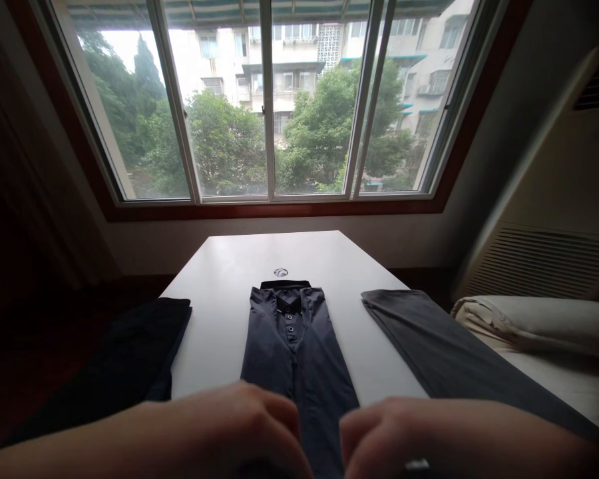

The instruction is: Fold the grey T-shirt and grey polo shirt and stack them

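Observation:
A dark navy collared shirt (294,352) lies on the white table (349,266), its sides folded in and its collar toward the window. My left hand (249,429) is over the lower left part of the shirt, fingers curled down. My right hand (379,436) is at the shirt's lower right edge, its fingers bent too. The fingertips of both hands and the shirt's lower end are hidden, so what they grip cannot be made out.
Dark folded clothing (124,352) lies over the table's left edge. Dark grey trousers (439,346) extend over the right edge. A small round emblem (280,273) is beyond the collar. Beige bedding (544,326) is at right, below a large vented unit (544,259).

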The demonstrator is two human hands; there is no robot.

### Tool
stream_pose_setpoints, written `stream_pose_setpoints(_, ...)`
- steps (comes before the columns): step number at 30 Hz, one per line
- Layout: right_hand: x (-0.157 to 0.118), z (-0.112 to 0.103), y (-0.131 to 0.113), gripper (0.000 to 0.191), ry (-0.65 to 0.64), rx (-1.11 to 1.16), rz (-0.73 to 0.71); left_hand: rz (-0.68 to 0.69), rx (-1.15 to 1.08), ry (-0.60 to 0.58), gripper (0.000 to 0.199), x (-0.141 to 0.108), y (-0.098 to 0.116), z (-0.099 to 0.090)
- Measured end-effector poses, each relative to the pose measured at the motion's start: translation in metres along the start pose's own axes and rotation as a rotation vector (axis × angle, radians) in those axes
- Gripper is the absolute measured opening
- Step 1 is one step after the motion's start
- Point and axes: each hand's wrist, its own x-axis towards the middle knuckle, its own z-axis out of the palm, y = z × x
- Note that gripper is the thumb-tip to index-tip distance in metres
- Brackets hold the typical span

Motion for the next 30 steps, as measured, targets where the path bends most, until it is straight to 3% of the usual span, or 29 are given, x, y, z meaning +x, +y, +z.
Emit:
stream_pose_setpoints(2, 0.012, -0.029, 0.002, 0.034, 0.03, 0.007, 0.076, -0.028, 0.019, 0.062, 0.02, 0.011, -0.003, -0.026)
stream_pose_setpoints(4, 0.026, -0.057, 0.017, 0.038, 0.06, 0.004, 0.143, -0.056, 0.057, 0.14, 0.022, 0.021, -0.022, -0.048)
stream_pose_setpoints(10, 0.076, -0.138, 0.097, 0.051, 0.081, 0.083, 0.216, -0.136, 0.118, 0.116, 0.028, 0.066, -0.113, -0.11)
stream_pose_setpoints(16, 0.122, -0.198, 0.168, 0.049, 0.132, 0.031, 0.319, -0.157, 0.12, 0.163, 0.026, 0.111, -0.193, -0.159)
stream_pose_setpoints(20, 0.151, -0.222, 0.208, 0.043, 0.182, -0.097, 0.418, -0.186, 0.136, 0.193, 0.026, 0.136, -0.248, -0.176)
stream_pose_setpoints(24, 0.178, -0.23, 0.242, 0.044, 0.215, -0.228, 0.532, -0.238, 0.229, 0.22, 0.027, 0.157, -0.299, -0.182)
stream_pose_setpoints(30, 0.198, -0.222, 0.284, 0.046, 0.221, -0.41, 0.558, -0.297, 0.477, 0.194, 0.027, 0.173, -0.342, -0.175)
